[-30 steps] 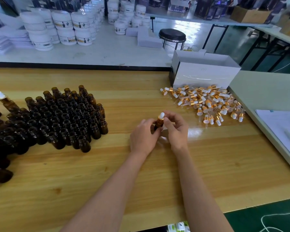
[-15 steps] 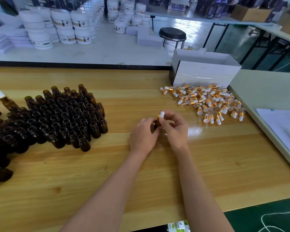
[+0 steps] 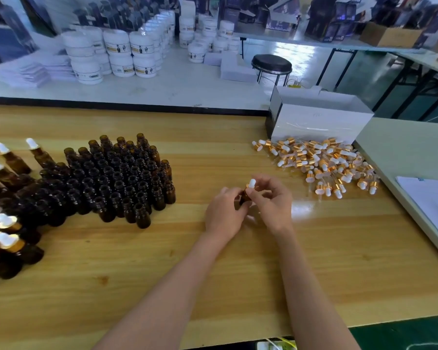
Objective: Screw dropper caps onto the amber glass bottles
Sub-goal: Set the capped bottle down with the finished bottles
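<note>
At the middle of the wooden table (image 3: 213,274) my left hand (image 3: 223,213) grips a small amber bottle (image 3: 243,197), mostly hidden by the fingers. My right hand (image 3: 271,200) pinches the dropper cap (image 3: 251,184) on its neck, the white rubber bulb sticking up. A dense cluster of uncapped amber bottles (image 3: 116,180) stands to the left. Several capped bottles (image 3: 8,160) stand at the far left edge. A loose pile of gold-and-white dropper caps (image 3: 321,162) lies to the right.
A white open box (image 3: 316,122) stands behind the cap pile. A pale side table with papers (image 3: 430,198) abuts the right edge. Beyond the table are white jars (image 3: 116,54) on the floor and a black stool (image 3: 271,64).
The view has shifted so more capped bottles show at the left. Both hands stay on the same bottle, and the right fingers have turned on the cap.
</note>
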